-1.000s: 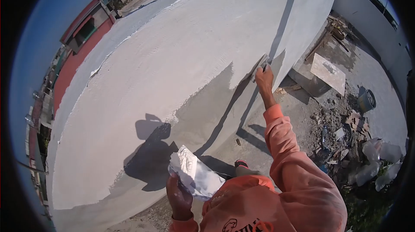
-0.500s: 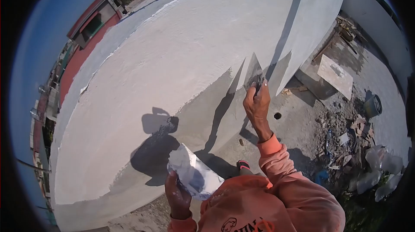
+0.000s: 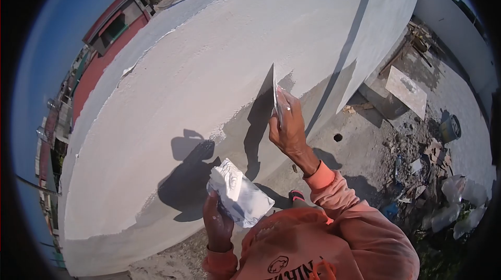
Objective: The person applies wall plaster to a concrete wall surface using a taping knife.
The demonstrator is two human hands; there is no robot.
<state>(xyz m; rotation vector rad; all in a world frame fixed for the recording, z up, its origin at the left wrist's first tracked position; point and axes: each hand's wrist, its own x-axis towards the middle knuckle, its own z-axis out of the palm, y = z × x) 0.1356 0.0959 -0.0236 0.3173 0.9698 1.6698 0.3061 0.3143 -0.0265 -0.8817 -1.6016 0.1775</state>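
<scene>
My right hand point(image 3: 290, 127) is closed around a thin plastering trowel point(image 3: 275, 89), seen nearly edge-on, its upper end close to the wall. In front of it spreads a wall point(image 3: 172, 92) with a whitish coat above and bare grey below. My left hand point(image 3: 217, 221) grips a flat board point(image 3: 252, 208) by its near-left edge, low in front of my body. A thick mound of white putty point(image 3: 228, 178) lies on the board's upper left part. The fingers under the board are hidden.
To the right, a bucket point(image 3: 450, 128) stands beside rubble and scraps, with plastic bags point(image 3: 462, 191) nearer me. A putty-smeared panel point(image 3: 406, 92) rests on a concrete block. A small hole point(image 3: 337, 137) pits the ground. My shadow falls on the wall.
My right hand has moved left along the wall, turning the trowel from its broad face to nearly edge-on. Fresh white coat covers more of the grey there. The board has shifted slightly.
</scene>
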